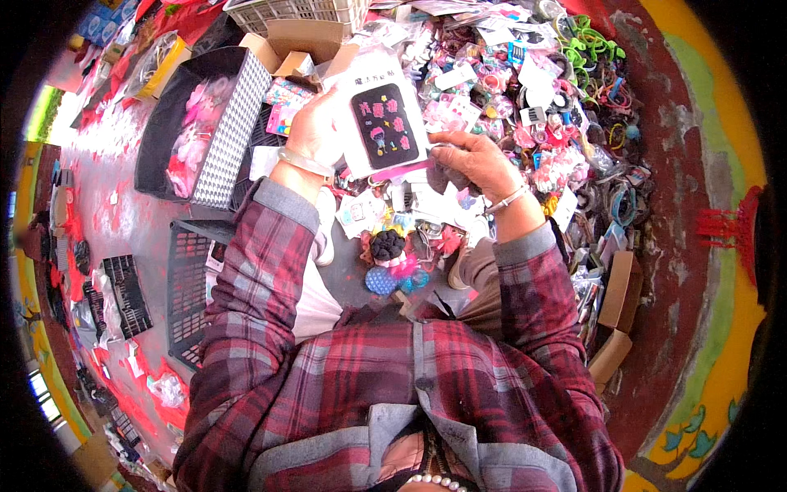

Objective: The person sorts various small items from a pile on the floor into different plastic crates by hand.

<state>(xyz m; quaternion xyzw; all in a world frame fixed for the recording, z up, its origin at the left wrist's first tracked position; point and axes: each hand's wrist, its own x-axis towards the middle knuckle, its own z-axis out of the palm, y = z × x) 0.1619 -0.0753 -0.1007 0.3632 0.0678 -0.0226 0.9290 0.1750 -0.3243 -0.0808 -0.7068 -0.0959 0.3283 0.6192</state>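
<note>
down low, two hands hold one card between them. the left hand (316, 131) grips the white card (385, 115) by its left edge, with the fingers wrapped round it. the card has a black patch in the middle with little pink and red clips stuck on it. the right hand (475, 164) pinches the card at its bottom right corner, thumb and fingers closed on the edge. so both hands are shut on the same card, one at each side, a little apart from each other. each wrist has a thin bracelet on it, and the sleeves are red and grey checks.

the card is held up over a big pile of hair things (541, 107) on the ground: bands, clips and ties in pink, green, blue and black, many in small clear bags. just under the hands lie a dark fluffy hair tie (387, 243) and a blue ball-like thing (382, 280), near the person's knees.

to the left of the left hand stands a black basket (234, 123) with pink things inside. an open brown box (303, 41) sits behind it, near the top. another dark basket (184, 287) lies lower down on the left, next to the arm. two small brown boxes (619, 295) rest on the right, beside the pile.
</note>
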